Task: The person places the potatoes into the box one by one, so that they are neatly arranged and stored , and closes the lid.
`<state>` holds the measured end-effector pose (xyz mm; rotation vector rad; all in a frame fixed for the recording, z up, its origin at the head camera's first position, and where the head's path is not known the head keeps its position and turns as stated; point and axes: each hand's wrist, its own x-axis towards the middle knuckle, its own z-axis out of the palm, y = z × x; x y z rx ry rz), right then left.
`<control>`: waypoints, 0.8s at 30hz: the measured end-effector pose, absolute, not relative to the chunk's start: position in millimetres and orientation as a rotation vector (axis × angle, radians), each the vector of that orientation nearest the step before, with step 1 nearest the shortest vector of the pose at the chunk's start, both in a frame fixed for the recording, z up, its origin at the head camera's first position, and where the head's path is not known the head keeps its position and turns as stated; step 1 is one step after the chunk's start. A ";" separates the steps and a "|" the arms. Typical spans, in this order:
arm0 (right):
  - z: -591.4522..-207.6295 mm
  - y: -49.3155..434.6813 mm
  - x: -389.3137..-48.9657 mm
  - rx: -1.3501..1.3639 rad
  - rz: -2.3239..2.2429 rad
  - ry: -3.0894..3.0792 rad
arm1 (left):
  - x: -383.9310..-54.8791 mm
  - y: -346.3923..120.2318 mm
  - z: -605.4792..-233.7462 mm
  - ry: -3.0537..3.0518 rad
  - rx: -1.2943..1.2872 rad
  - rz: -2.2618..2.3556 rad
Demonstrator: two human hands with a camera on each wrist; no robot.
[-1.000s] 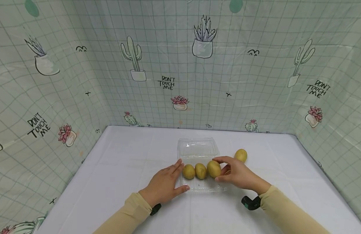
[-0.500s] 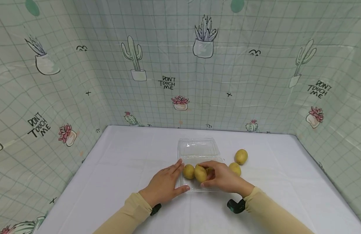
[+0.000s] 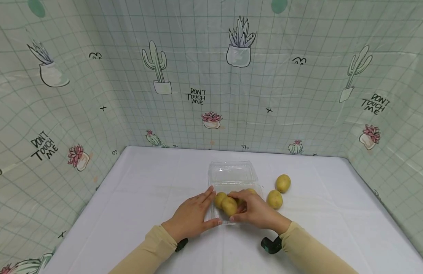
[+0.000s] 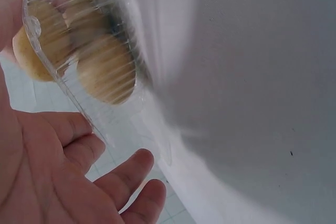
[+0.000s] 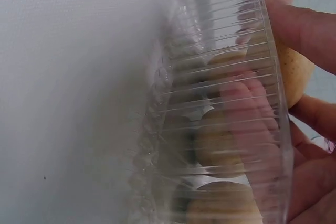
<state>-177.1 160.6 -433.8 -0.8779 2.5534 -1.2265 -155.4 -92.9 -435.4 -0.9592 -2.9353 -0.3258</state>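
Note:
My right hand pinches a yellow potato between thumb and fingers, over the bottom half of a clear plastic clamshell box. In the right wrist view the pinched potato rises above the box's ribbed wall. Just left of it lies another potato inside the box. One more potato shows partly behind the right hand. My left hand lies along the box's left edge, fingers straight. In the left wrist view, the left hand's fingers touch the clear rim beside a potato.
Two loose potatoes sit right of the box: a far potato and a nearer potato. The box's lid lies open towards the back. A white cloth covers the table, and a cactus-print curtain stands behind and at both sides.
My right hand has moved left within the box, carrying the potato from the right side to against the leftmost one. It has uncovered the nearer loose potato. My left hand stays put.

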 end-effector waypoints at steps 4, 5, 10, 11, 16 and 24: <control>-435.1 159.8 -177.3 -0.909 -1.235 2.507 | -155.1 -93.2 -434.1 -2.943 -0.962 -0.321; -435.1 159.6 -177.2 -0.908 -1.236 2.500 | -154.8 -93.3 -433.6 -2.944 -0.962 -0.322; -435.3 159.7 -176.4 -0.915 -1.238 2.486 | -154.2 -93.2 -432.3 -2.942 -0.963 -0.328; -435.4 159.7 -176.4 -0.920 -1.242 2.482 | -154.2 -93.2 -432.2 -2.940 -0.964 -0.328; -436.8 160.5 -177.5 -0.956 -1.242 2.463 | -154.4 -93.3 -432.9 -2.938 -0.969 -0.321; -436.2 160.8 -177.6 -0.957 -1.221 2.445 | -154.9 -93.2 -434.4 -2.938 -0.968 -0.317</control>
